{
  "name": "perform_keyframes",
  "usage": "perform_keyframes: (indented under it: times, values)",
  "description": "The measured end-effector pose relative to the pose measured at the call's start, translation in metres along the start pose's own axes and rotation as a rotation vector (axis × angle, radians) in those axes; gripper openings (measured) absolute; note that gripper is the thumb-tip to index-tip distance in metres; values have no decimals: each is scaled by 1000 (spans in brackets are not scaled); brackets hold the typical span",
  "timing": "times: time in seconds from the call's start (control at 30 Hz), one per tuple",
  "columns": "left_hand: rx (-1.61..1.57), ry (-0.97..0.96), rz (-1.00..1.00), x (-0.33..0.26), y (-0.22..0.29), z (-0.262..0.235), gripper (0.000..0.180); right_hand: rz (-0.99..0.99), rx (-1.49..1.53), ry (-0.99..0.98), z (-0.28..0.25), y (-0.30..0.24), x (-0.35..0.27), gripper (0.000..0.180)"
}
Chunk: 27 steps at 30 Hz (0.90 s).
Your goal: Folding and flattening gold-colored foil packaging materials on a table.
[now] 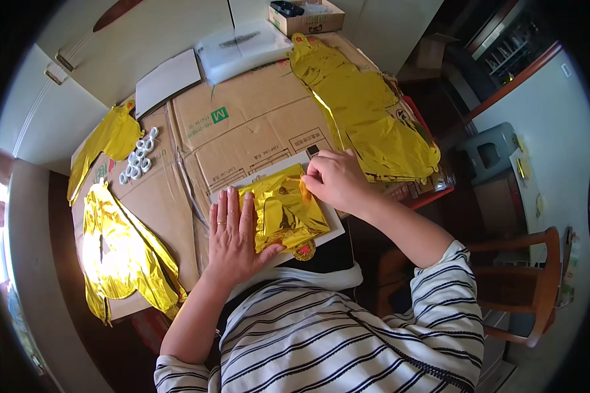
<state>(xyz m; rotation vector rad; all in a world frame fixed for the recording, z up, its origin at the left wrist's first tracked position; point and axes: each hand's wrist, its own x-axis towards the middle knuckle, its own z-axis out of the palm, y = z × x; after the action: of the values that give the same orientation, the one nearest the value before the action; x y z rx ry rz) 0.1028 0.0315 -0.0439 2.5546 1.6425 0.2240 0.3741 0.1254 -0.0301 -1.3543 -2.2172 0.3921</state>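
My left hand lies flat, fingers spread and together pressing down, palm on the left edge of the folded gold foil balloon; it grips nothing, only pins the foil. My right hand is curled nearly closed, thumb and forefinger pinched at the balloon's upper right corner, on what looks like a small tab or edge of the foil, though I cannot tell exactly what sits between the fingertips.

The balloon lies on a white board right in front of me, at the near edge of the flattened cardboard covering the table. I judge it feather-light, thin, limp and slick, crinkling readily and easy to tear or puncture at a seam. So it wants a flat palm to stop it sliding and a gentle pinch at a corner or edge, never a hard pull across the middle.

Further out, a long gold balloon lies flat to the right, two more gold balloons to the left, with small white rings between them.
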Motion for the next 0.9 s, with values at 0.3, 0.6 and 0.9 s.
perform_keyframes:
  times: [0.3, 0.6, 0.9]
  values:
    - [3, -2, -7, 0, 0, 0, 111, -202, -116, 165, 1, -8, -10, 16]
    - [-19, -2, -1, 0, -1, -3, 110, -488, -388, 88, -4, -13, -35, 37]
    - [-237, 181, -64, 11, -5, -28, 86, -502, -425, 99, 0, -11, -36, 38]
